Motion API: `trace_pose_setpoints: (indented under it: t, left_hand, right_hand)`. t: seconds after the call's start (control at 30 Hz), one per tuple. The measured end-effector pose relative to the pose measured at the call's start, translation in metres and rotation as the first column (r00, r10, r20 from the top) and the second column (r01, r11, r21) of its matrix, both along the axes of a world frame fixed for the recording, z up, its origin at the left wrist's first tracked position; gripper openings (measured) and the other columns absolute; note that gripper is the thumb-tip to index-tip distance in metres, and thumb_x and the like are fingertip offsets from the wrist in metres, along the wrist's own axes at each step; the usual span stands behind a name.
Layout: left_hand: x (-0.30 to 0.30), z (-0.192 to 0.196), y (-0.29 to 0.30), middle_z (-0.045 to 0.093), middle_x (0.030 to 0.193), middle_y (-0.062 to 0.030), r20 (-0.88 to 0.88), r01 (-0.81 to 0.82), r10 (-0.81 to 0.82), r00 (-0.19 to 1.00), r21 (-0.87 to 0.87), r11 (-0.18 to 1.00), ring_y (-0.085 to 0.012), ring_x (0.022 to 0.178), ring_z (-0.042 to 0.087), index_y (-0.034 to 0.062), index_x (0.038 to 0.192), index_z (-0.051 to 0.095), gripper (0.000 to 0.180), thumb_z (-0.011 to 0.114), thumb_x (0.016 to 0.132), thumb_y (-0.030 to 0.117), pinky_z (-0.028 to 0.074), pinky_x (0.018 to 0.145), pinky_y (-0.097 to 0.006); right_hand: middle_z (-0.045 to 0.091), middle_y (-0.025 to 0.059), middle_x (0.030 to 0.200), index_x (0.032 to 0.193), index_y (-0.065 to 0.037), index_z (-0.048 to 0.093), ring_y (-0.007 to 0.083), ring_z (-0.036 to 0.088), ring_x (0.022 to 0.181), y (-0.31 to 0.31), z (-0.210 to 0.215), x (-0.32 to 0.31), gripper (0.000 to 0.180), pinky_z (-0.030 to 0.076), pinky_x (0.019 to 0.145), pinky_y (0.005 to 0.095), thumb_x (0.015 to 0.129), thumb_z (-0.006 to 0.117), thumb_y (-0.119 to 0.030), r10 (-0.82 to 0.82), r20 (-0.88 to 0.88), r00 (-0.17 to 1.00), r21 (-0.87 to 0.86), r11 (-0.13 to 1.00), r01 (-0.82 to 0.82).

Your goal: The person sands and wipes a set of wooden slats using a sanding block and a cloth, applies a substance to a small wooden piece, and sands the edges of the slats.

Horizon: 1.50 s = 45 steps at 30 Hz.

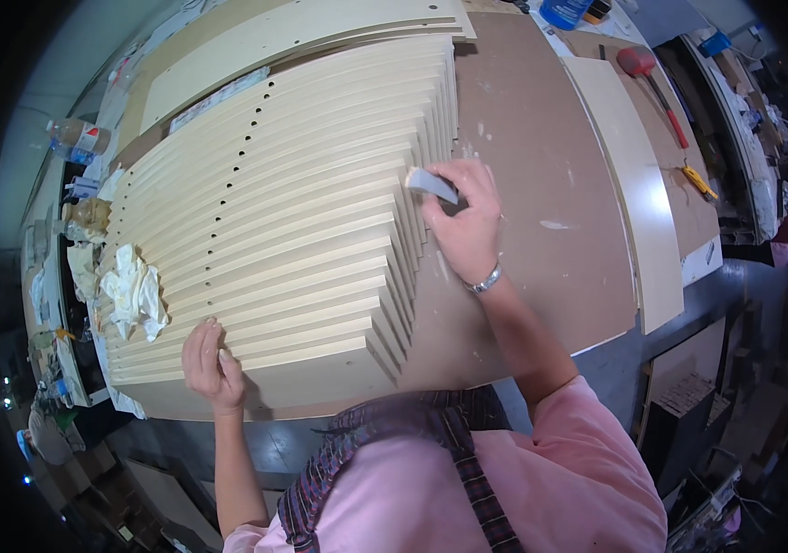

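Two hands: right hand [464, 224] clamps grey block [431, 184]; left hand [212, 361] flat, empty, on fanned boards [283, 230].

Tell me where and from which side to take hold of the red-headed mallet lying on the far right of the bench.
Grip the mallet by its thin red handle, around the middle, coming down from above with the fingers across it. It lies flat on the brown benchtop with bare surface either side of the handle, while the broad head at the far end is too bulky to grip securely.
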<state>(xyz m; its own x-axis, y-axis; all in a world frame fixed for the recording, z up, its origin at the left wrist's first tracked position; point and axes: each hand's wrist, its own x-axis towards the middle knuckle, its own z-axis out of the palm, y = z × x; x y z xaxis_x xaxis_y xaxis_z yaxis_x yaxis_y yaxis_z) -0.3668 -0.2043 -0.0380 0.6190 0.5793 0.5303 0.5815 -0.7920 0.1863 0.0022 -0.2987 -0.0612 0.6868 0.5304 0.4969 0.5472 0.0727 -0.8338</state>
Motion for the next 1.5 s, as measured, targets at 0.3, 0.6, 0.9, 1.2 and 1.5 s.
trace_pose_setpoints:
  t: [0.3, 0.6, 0.9, 1.2, 1.5]
  left_hand:
    - [0.001, 0.001, -0.001, 0.066, 0.105, -0.0184, 0.015, -0.004, 0.004, 1.0, -0.014, 1.0, -0.0374, 0.098, 0.062, -0.0013, 0.106, 0.065, 0.031, 0.05, 0.081, 0.01, 0.048, 0.088, -0.044]
    - [-0.001, 0.001, 0.0, 0.066, 0.106, -0.0183, 0.006, -0.001, 0.001, 1.0, -0.005, 1.0, -0.0374, 0.097, 0.062, -0.0012, 0.106, 0.065, 0.031, 0.05, 0.083, 0.011, 0.048, 0.087, -0.044]
    - [-0.004, -0.002, 0.001, 0.066, 0.108, -0.0185, 0.007, 0.008, -0.008, 1.0, -0.021, 1.0, -0.0373, 0.099, 0.062, -0.0015, 0.107, 0.065, 0.031, 0.049, 0.083, 0.009, 0.048, 0.089, -0.044]
    - [-0.002, -0.002, 0.001, 0.065, 0.107, -0.0187, -0.002, 0.005, -0.005, 1.0, -0.013, 1.0, -0.0377, 0.098, 0.062, -0.0012, 0.106, 0.065, 0.03, 0.051, 0.082, 0.009, 0.048, 0.088, -0.044]
    - [-0.001, -0.001, 0.001, 0.066, 0.105, -0.0187, 0.004, 0.004, -0.004, 1.0, 0.003, 1.0, -0.0374, 0.096, 0.062, -0.0012, 0.106, 0.065, 0.031, 0.05, 0.082, 0.011, 0.048, 0.086, -0.045]
  right_hand:
    - [0.062, 0.0106, 0.089, 0.09, -0.002, 0.067, 0.0289, 0.057, 0.087, -0.005, -0.022, 0.001, 0.027, 0.047, 0.078, 0.037, 0.064, 0.065, 0.007, 0.005, 0.04, 0.999, -0.055, 0.998, -0.003]
    - [0.062, 0.0103, 0.088, 0.09, -0.001, 0.066, 0.0288, 0.057, 0.085, -0.001, -0.007, -0.002, 0.027, 0.048, 0.074, 0.0356, 0.064, 0.064, 0.007, 0.052, 0.115, 0.992, -0.073, 0.996, -0.043]
    - [0.063, 0.0116, 0.089, 0.09, -0.002, 0.065, 0.0291, 0.058, 0.084, 0.004, -0.002, 0.005, 0.027, 0.048, 0.075, 0.0361, 0.066, 0.063, 0.009, -0.033, 0.065, 0.997, 0.025, 0.999, 0.032]
    - [0.063, 0.0107, 0.088, 0.09, -0.003, 0.066, 0.029, 0.058, 0.083, 0.025, -0.01, 0.026, 0.025, 0.048, 0.074, 0.0365, 0.066, 0.065, 0.005, -0.04, 0.111, 0.993, 0.029, 0.999, 0.037]
    - [0.064, 0.0103, 0.089, 0.09, -0.004, 0.067, 0.0294, 0.058, 0.084, 0.023, -0.005, 0.031, 0.027, 0.048, 0.076, 0.0364, 0.064, 0.065, 0.005, -0.024, 0.19, 0.981, 0.023, 1.0, 0.02]
